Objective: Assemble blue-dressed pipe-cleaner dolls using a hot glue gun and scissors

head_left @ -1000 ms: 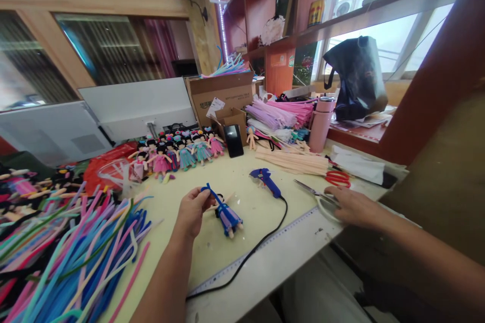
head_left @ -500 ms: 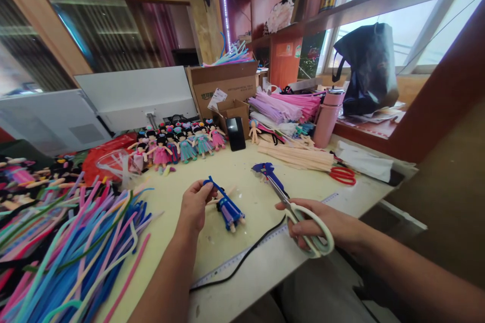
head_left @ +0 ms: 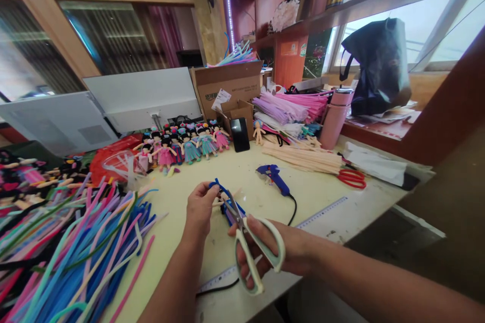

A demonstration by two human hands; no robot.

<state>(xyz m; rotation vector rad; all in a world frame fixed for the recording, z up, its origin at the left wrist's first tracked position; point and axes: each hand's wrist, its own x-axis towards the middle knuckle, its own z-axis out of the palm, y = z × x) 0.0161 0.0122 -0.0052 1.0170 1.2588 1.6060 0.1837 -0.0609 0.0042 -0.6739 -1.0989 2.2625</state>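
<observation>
My left hand (head_left: 199,210) pinches a blue fuzzy pipe cleaner (head_left: 217,181) between thumb and fingertips, over the middle of the table. Beneath it lies a small doll (head_left: 228,217) in a blue and purple skirt, partly covered by blades and fingers. My right hand (head_left: 297,247) grips white-handled scissors (head_left: 281,245), their handles spread and blades parted. The blades point at the blue pipe cleaner close to my left fingertips; whether they touch it I cannot tell. A blue glue gun (head_left: 278,180) lies behind the scissors, its black cord running forward.
Loose coloured pipe cleaners (head_left: 87,247) cover the left side. Finished dolls (head_left: 189,146) stand in rows at the back beside a phone (head_left: 240,135). A ruler (head_left: 322,213) lies along the front edge. Red-handled scissors (head_left: 352,178) and a pink bottle (head_left: 335,121) are at the right.
My right hand has brought the scissors leftward to the blue pipe cleaner, and their blades and handles have opened. The doll is now more covered. My left hand keeps its pinch.
</observation>
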